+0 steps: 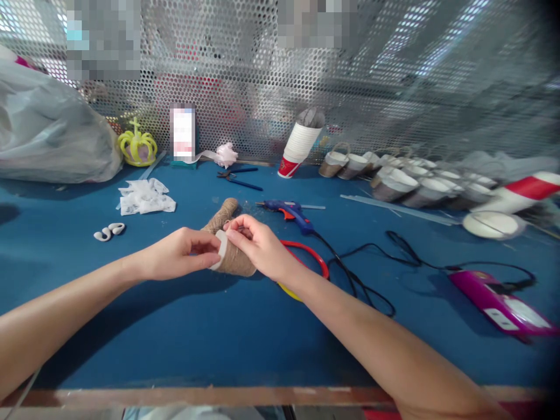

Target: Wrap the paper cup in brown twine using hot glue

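A small paper cup wrapped in brown twine (237, 260) lies tilted between my hands, its white rim facing left. My left hand (184, 254) grips this rim, with fingers reaching inside the opening. On the other side, my right hand (262, 248) is closed at the upper edge of the cup, thumb and forefinger pinched together; whether a strand of twine is between them I cannot make out. Just behind the cup rests a roll of twine (224, 213). A blue glue gun (291, 211) lies beyond my right hand, its black cord running right.
Blue-handled pliers (242, 178) lie farther back. A stack of paper cups (301, 143) leans near the mesh wall. Several twine-wrapped cups (396, 182) stand at right, behind a purple power strip (503, 303). White fabric (146, 197) and a plastic bag (52, 122) are left.
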The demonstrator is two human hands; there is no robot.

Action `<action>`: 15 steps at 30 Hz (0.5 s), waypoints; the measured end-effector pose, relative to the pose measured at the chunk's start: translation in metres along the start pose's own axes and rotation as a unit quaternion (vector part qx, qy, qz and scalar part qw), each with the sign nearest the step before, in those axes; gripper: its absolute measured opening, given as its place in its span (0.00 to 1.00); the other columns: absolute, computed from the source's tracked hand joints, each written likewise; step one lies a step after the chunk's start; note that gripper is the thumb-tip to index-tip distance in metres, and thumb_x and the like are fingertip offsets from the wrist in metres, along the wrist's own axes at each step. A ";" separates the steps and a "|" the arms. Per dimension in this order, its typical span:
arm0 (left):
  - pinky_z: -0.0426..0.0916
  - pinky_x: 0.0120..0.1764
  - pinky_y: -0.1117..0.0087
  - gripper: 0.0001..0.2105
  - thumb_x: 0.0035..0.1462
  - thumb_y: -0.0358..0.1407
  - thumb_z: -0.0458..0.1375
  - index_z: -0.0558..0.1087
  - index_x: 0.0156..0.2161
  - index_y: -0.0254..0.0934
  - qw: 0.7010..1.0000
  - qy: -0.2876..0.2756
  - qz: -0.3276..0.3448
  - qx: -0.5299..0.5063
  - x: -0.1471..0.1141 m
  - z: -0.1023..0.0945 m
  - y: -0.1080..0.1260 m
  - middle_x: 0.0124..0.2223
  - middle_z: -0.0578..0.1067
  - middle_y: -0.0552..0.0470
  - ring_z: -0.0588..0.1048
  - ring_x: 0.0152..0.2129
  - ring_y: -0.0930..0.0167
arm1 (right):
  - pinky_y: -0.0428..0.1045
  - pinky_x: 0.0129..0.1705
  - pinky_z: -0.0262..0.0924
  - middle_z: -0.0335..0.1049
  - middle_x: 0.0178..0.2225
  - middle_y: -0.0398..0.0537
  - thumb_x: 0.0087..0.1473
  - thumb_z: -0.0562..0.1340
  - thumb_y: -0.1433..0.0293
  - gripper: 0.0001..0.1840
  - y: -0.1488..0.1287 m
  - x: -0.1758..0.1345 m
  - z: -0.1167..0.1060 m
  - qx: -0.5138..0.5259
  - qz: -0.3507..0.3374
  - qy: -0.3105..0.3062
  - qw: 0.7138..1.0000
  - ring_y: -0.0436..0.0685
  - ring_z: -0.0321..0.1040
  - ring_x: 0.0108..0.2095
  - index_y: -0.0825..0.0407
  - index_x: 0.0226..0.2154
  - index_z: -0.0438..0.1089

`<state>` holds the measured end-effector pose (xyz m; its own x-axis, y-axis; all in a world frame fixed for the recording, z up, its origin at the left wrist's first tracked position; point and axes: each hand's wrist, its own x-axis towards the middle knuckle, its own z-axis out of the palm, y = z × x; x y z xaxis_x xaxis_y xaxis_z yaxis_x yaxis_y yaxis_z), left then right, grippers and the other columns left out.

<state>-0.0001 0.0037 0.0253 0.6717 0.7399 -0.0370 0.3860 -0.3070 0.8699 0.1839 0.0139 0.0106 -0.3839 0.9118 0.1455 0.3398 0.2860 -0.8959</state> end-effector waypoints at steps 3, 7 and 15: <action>0.60 0.28 0.76 0.08 0.53 0.37 0.52 0.68 0.33 0.32 0.992 0.009 -0.052 -0.111 0.003 0.004 0.000 0.26 0.69 0.55 0.65 0.23 0.76 | 0.49 0.37 0.60 0.65 0.31 0.46 0.53 0.55 0.65 0.07 0.001 -0.001 0.004 -0.007 -0.006 0.005 1.000 0.51 0.62 0.32 0.52 0.30 0.61; 0.57 0.25 0.76 0.09 0.51 0.37 0.54 0.66 0.27 0.32 0.975 0.085 -0.087 -0.184 0.007 0.015 -0.001 0.21 0.66 0.57 0.62 0.19 0.78 | 0.50 0.38 0.60 0.65 0.32 0.47 0.53 0.55 0.67 0.05 -0.001 -0.003 0.010 -0.002 -0.016 0.010 1.000 0.51 0.63 0.33 0.52 0.29 0.61; 0.53 0.23 0.75 0.06 0.42 0.35 0.55 0.63 0.24 0.34 0.946 0.168 -0.146 -0.235 0.006 0.022 0.001 0.19 0.61 0.60 0.60 0.17 0.78 | 0.49 0.35 0.60 0.67 0.29 0.46 0.55 0.52 0.66 0.09 -0.003 0.012 -0.007 -0.093 -0.024 -0.016 0.995 0.52 0.64 0.31 0.53 0.29 0.64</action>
<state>0.0184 -0.0050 0.0155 0.3112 0.9246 -0.2196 0.1479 0.1812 0.9723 0.1842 0.0257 0.0178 -0.4300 0.8865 0.1710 0.4724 0.3823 -0.7942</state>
